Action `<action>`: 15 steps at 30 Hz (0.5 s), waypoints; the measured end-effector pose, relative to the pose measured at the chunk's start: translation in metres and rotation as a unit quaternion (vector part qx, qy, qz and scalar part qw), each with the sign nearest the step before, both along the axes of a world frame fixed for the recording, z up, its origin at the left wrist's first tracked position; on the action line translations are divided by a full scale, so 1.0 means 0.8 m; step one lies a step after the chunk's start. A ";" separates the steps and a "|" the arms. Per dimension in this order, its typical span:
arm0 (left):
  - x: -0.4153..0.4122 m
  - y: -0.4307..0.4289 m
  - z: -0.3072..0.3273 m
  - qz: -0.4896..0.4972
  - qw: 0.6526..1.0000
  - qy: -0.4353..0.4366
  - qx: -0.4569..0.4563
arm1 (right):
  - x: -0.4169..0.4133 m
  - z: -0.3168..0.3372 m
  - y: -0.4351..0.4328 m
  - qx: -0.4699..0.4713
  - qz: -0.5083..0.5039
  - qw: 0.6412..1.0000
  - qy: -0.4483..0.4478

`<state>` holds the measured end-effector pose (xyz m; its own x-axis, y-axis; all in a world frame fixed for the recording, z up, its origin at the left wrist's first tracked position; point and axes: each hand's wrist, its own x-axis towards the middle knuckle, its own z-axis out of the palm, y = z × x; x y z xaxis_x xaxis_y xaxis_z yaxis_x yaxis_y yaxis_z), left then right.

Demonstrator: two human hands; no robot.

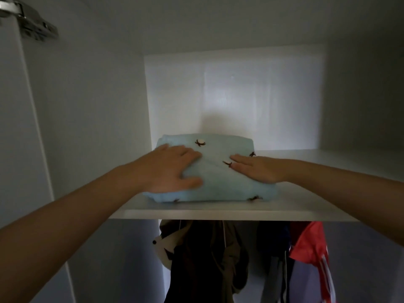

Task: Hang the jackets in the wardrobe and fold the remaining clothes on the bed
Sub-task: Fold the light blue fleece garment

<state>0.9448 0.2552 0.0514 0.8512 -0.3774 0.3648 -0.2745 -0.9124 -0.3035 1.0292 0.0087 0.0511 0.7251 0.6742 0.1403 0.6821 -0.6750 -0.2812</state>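
The frame is filled by a white wardrobe (87, 106), seen from the front with its lit back panel (234, 95) at the centre. The inside is crossed by a white shelf (218, 212), whose front edge runs level below the middle of the view. Under the shelf, jackets are seen hanging: an olive and dark jacket (203, 259) at the centre, a dark blue one (273, 237) to its right, and a red jacket (308, 243) with white stripes at the far right. On the shelf, near its front edge and left of centre, a folded light-blue garment (218, 178) is laid flat. Both bare arms are stretched out to it from the lower corners. The left hand (172, 169) is laid flat on the left part of the garment, fingers straight and slightly spread, nothing being gripped. The right hand (260, 169) is pressed flat on the right part, fingers straight and together, likewise gripping nothing. A metal hinge (30, 20) is fixed in the upper left corner. The garment is dotted with small dark-and-white motifs (200, 142), too blurred to be made out.
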 end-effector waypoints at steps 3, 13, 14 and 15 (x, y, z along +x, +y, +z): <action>-0.003 -0.010 -0.004 -0.115 0.992 -0.006 0.045 | 0.001 0.002 -0.014 -0.034 0.016 0.995 -0.087; 0.000 -0.047 0.002 0.003 0.995 -0.098 -0.028 | 0.056 0.022 -0.039 -0.197 -0.017 0.915 -0.353; 0.006 -0.061 -0.005 0.031 0.995 -0.099 0.015 | 0.064 0.015 -0.033 -0.216 -0.018 0.902 -0.373; 0.015 -0.068 -0.014 0.081 0.991 -0.090 0.062 | 0.070 0.008 -0.025 -0.229 -0.010 0.889 -0.397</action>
